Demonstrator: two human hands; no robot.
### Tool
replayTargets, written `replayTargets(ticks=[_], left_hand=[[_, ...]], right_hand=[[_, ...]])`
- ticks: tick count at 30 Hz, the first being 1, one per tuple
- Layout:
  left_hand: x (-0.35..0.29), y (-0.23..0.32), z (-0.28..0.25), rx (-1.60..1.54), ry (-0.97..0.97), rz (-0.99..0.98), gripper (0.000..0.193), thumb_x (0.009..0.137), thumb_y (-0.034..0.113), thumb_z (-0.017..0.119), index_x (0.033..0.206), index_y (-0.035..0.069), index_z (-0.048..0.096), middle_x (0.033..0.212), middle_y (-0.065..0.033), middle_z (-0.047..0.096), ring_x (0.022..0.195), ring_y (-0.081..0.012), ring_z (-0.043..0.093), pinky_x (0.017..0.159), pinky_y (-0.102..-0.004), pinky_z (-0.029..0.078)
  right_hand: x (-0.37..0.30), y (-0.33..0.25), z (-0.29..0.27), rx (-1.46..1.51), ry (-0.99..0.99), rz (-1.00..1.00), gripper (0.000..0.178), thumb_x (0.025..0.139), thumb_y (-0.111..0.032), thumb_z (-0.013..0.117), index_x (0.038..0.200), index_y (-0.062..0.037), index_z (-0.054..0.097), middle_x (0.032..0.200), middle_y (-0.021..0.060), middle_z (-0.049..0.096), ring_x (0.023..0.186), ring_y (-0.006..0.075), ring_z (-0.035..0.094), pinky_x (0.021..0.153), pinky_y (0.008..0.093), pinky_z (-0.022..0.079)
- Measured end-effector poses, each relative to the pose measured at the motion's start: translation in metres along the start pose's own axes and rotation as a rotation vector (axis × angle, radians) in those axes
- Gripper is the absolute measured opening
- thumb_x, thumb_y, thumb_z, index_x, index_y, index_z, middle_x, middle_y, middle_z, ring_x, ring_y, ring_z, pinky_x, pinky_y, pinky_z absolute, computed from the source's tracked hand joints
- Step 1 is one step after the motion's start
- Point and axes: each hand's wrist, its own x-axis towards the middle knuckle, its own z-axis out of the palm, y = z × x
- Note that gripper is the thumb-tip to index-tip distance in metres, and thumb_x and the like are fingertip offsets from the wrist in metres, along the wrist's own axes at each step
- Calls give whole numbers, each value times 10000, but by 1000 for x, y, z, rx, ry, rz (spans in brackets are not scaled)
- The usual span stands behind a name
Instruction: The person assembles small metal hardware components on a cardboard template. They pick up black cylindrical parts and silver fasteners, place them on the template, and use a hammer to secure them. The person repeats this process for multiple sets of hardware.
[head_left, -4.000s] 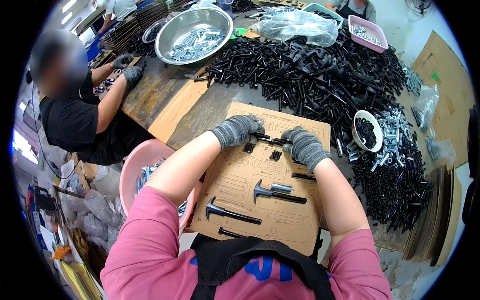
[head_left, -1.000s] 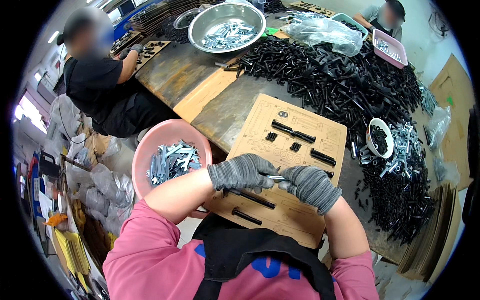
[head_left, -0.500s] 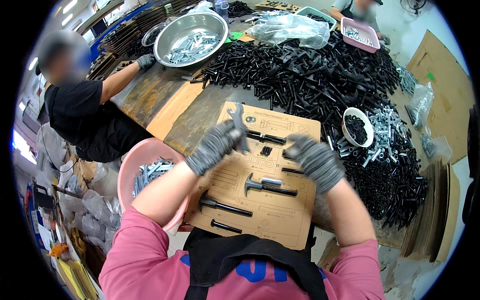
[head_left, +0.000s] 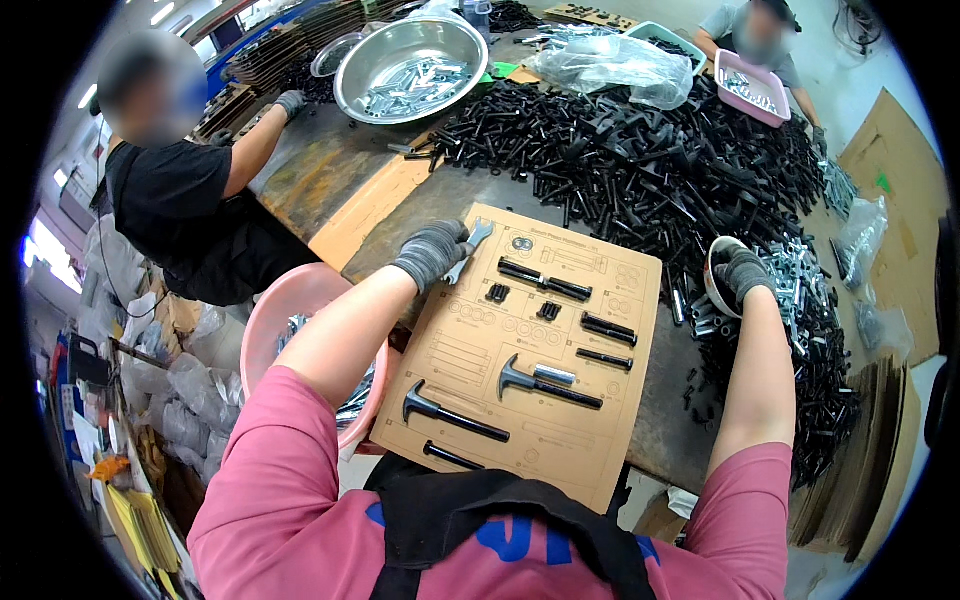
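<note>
My left hand [head_left: 435, 252], in a grey knit glove, is closed on a flat metal open-end wrench [head_left: 480, 236] at the top left edge of a printed cardboard sheet [head_left: 470, 385]. My right hand [head_left: 745, 273], gloved alike, reaches into a white bowl [head_left: 712, 280]; its fingertips are hidden there. On the cardboard lie two black T-shaped, hammer-like pieces, one lower [head_left: 455, 420] and one higher [head_left: 550, 383]. A silver tube [head_left: 554, 375], black bolts [head_left: 545, 280], a thin black rod [head_left: 604, 359] and small clusters of short black parts [head_left: 548, 311] lie around them.
A large heap of black metal parts [head_left: 640, 150] covers the table beyond the cardboard. Silver tubes [head_left: 795, 290] surround the bowl. At my left stands a pink basin [head_left: 262, 345] with metal pieces; farther off is a steel basin [head_left: 350, 85]. One co-worker [head_left: 170, 210] sits left, another far right.
My right hand has gone from the cardboard out to the white bowl. My left hand has lowered the wrench to the sheet's left edge. More short black parts show on the cardboard.
</note>
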Motion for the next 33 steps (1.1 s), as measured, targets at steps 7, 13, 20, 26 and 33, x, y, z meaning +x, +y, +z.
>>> replayTargets(ticks=[7,13,20,26,33], left_hand=[[-12,17,6,329,34,33,282,739,293,603,866,41,594,850,-162,609,811,-308,585,728,-391,456],[-4,20,12,247,86,-16,183,701,196,575,790,39,599,792,-185,601,759,-338,583,690,-405,461],[-4,15,14,214,89,0,210,706,215,574,811,37,606,807,-181,605,769,-334,582,705,-394,461],[-9,16,8,217,53,-6,281,719,260,595,899,44,598,849,-171,607,787,-326,580,726,-389,458],[3,17,5,174,244,352,272,771,148,552,1038,105,586,917,-148,588,842,-306,577,757,-368,462]], right_hand=[[17,13,12,-59,94,-92,401,706,-168,673,1092,-127,569,1028,149,596,930,287,580,829,344,457],[16,14,7,2,1,-125,466,679,-169,695,1117,-114,545,1030,147,597,918,285,583,815,338,463],[10,12,4,-40,26,-134,439,683,-181,682,1094,-88,557,1038,150,593,935,290,577,821,345,457],[18,30,11,-30,67,-195,355,705,-204,652,1033,-85,590,961,154,614,873,298,593,783,359,467],[12,2,5,490,538,-329,234,753,-198,589,937,-54,608,887,141,620,820,272,588,739,346,447]])
